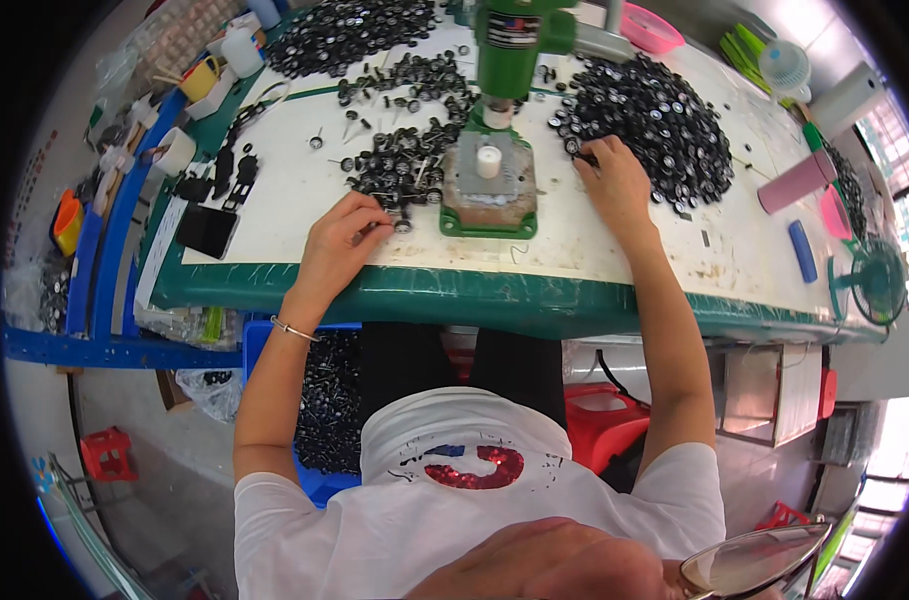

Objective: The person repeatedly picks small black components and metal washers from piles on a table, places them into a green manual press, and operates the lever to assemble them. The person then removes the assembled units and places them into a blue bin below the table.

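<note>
My left hand (342,248) is closed in a pinch at the front of a heap of small black wheels with metal axles (399,160). A small wheel with a silvery centre (402,227) shows at its fingertips; its axle, if any, is hidden by the fingers. On the other side, my right hand (617,188) pinches at the edge of a large pile of small black wheels (654,125). A dark wheel (572,146) sits at its thumb and forefinger, partly covered. Between my hands stands a green bench press (507,60), with a white round peg (488,162) upright on its base plate.
Another pile of black wheels (349,35) lies at the back left. A phone (207,231) rests near the left edge. Toward the right are a pink cylinder (796,182), a blue roll (802,251) and a green fan (874,283). Below the table, a blue bin (324,488) holds dark parts.
</note>
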Motion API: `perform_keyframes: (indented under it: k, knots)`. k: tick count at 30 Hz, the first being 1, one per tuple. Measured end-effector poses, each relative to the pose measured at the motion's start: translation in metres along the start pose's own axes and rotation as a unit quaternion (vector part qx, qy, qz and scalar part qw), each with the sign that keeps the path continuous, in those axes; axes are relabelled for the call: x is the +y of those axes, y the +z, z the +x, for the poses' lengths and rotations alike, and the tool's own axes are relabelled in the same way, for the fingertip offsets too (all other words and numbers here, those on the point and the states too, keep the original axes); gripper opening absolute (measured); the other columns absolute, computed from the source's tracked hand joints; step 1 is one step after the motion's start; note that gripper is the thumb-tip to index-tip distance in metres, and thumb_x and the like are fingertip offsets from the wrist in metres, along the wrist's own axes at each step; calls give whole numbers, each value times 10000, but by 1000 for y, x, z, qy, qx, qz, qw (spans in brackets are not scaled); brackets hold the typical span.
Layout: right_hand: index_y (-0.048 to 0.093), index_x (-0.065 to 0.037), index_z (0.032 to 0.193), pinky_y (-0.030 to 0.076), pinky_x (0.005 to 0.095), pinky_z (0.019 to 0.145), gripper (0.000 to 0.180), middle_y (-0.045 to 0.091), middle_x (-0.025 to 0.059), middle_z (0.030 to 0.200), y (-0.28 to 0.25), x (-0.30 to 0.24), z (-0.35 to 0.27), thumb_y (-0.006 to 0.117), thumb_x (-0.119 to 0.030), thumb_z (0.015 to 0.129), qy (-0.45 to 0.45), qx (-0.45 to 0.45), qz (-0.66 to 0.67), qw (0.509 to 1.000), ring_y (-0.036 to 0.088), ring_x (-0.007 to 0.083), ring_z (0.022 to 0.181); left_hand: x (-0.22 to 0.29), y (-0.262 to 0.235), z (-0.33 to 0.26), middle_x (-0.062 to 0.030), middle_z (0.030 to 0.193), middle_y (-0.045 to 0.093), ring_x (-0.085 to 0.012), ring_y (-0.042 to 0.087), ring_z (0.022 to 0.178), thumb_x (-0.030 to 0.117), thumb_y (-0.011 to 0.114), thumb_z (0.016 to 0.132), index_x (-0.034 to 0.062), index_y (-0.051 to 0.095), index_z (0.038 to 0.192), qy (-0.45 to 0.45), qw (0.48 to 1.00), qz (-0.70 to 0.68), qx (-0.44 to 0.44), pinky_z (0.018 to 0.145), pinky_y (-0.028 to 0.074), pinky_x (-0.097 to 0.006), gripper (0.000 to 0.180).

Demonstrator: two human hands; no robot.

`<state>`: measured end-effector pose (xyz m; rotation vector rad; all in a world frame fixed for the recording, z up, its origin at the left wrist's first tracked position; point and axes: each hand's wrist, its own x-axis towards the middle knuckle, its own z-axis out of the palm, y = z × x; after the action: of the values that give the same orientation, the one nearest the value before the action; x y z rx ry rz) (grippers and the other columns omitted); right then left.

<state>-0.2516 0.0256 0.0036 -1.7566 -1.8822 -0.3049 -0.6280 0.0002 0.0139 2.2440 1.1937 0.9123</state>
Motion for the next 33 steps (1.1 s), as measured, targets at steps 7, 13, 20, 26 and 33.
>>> perform_keyframes:
  k: [7,13,20,26,33]
  knots:
    - [675,-131,1004,480,392,764,186,629,54,946,-8,2,2,654,-165,822,-24,-73,20,997,609,275,870,-11,-21,-2,-79,1032,635,-194,615,872,39,698,770,35,681,978,66,990,121,-32,730,485,-274,209]
    - [672,-76,1016,480,328,717,184,649,59,974,-15,-25,6,655,-139,844,-12,-22,141,990,613,228,814,-23,-7,7,-39,968,654,-122,573,760,77,729,763,67,693,879,75,995,-59,43,644,420,-232,122]
    - [659,-28,1080,484,275,806,222,632,56,969,-10,-86,15,637,-102,872,43,-77,468,879,609,135,860,-26,6,32,-70,1103,659,-74,574,814,56,711,804,41,665,875,-63,943,-323,44,685,438,-197,86]
    - [670,-47,1067,480,301,836,216,625,85,1020,-17,-104,12,630,-90,859,-63,-71,385,918,625,210,939,-12,7,46,-122,1093,670,-145,647,941,-3,655,835,10,641,978,-152,855,-493,61,821,513,-255,145]
    - [665,-47,1075,483,317,847,237,598,94,1071,-12,-108,8,653,-89,841,-6,-92,424,901,616,207,958,14,22,47,-123,1021,689,-178,666,941,-32,649,831,-21,652,1091,-123,861,-490,68,882,528,-282,261]
